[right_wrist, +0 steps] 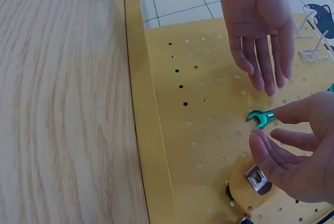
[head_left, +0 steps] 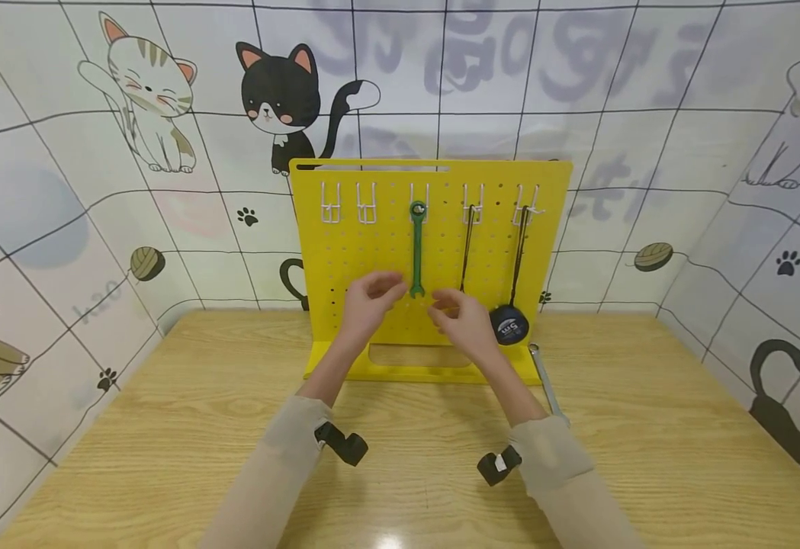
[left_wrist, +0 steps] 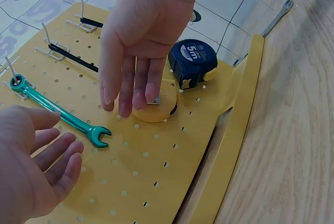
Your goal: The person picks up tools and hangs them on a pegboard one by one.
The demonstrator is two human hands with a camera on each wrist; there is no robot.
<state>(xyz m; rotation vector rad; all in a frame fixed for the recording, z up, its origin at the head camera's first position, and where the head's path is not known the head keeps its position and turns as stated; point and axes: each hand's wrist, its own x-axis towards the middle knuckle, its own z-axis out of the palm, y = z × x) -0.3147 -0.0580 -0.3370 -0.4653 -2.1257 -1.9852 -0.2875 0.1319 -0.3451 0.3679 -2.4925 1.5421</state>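
Note:
A green combination wrench (head_left: 417,252) hangs by its ring end from the middle hook of the yellow pegboard (head_left: 386,320), open jaw downward. My left hand (head_left: 367,303) is just left of its lower end, fingers relaxed and apart from it. On the other side, my right hand (head_left: 467,324) has loosely bent fingers and holds nothing. A yellow tape measure (left_wrist: 162,112) hangs on a black cord behind the right hand, mostly hidden from the head view. Farther right, a dark blue tape measure (head_left: 509,325) marked 5m hangs from the last hook.
Two white wire hooks (head_left: 331,204) on the pegboard's left side bear nothing. A silver wrench (head_left: 548,383) lies on the wooden table (head_left: 235,427) by the board's right foot. Behind stands a cat-patterned wall covering (head_left: 400,84).

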